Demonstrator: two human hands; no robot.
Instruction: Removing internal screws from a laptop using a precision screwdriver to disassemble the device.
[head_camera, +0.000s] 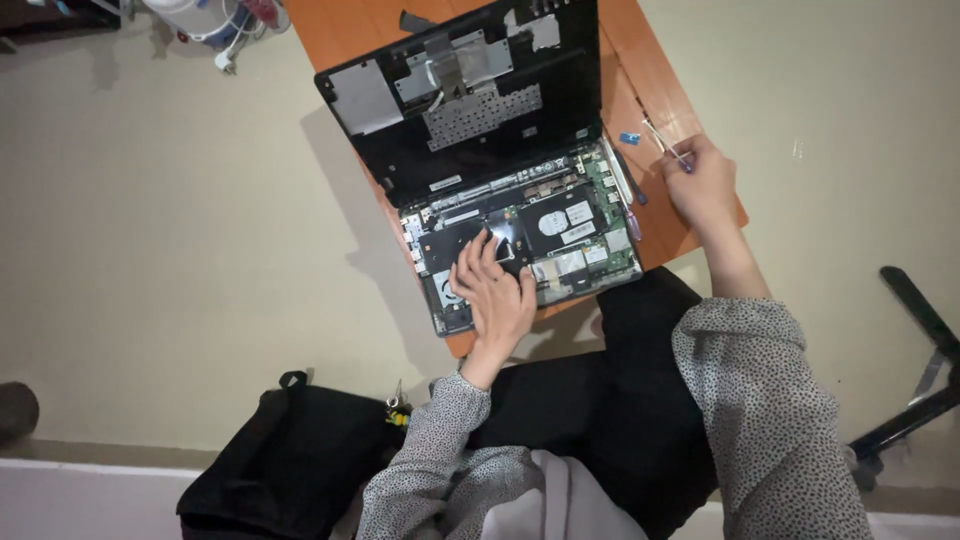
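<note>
The opened black laptop base with exposed green circuit boards (520, 235), lying at the near edge of the orange wooden worktop (345, 25), is pressed by the left hand (495, 290) with fingers spread flat, nothing gripped. A thin metal-shafted screwdriver (665, 145) is pinched in the right hand (703, 180) near the worktop's right edge. The base is judged stiff yet fragile, best held by its outer frame.

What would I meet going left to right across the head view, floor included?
Black bag → left hand on the opened laptop → blue-handled screwdriver → right hand holding a thin tool → black chair leg.

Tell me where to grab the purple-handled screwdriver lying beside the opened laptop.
Take the purple-handled screwdriver by its handle, the near end, pinching across it from above. It lies flat on the orange table, close along the laptop edge, so come from the open right side, where the right hand already is.
</note>
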